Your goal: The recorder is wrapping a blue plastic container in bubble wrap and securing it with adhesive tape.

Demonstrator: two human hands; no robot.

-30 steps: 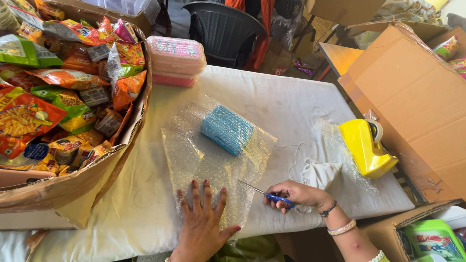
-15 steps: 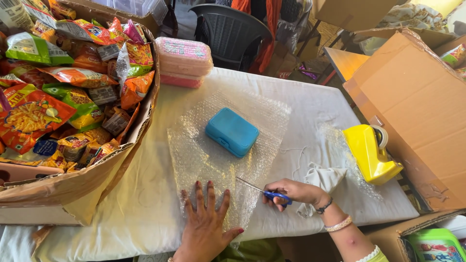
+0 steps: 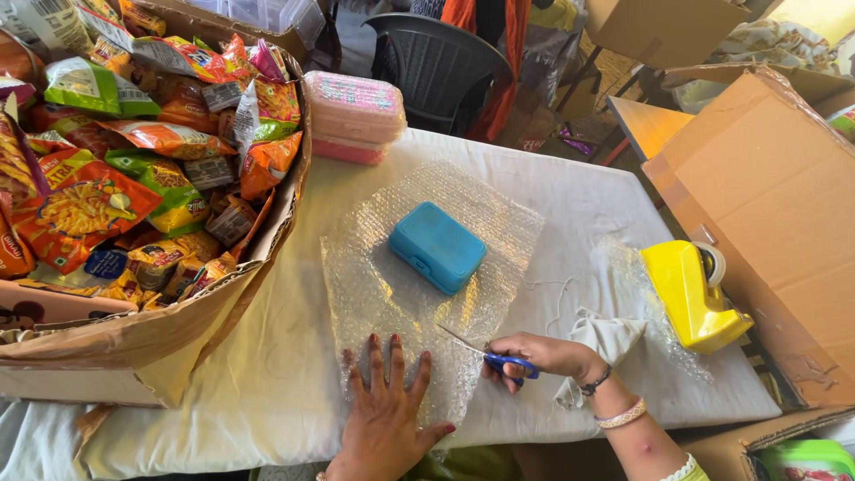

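- Big brown cardboard box (image 3: 191, 343) on the left, heaped with bright snack packets (image 3: 116, 178).
- A stack of pink plastic lidded boxes (image 3: 354, 116) stands behind it on the white-clothed table (image 3: 267, 383).
- A blue plastic hinged case (image 3: 436, 247) lies shut on the clear bubble-wrap sheet (image 3: 392, 312), mid-table.
- Left hand (image 3: 386, 414) lies flat, fingers spread, pressing the sheet's near edge.
- Right hand (image 3: 539, 356) is curled round blue-handled scissors (image 3: 490, 354), blades at the sheet's edge.
- Yellow tape dispenser (image 3: 695, 294) sits to the right.
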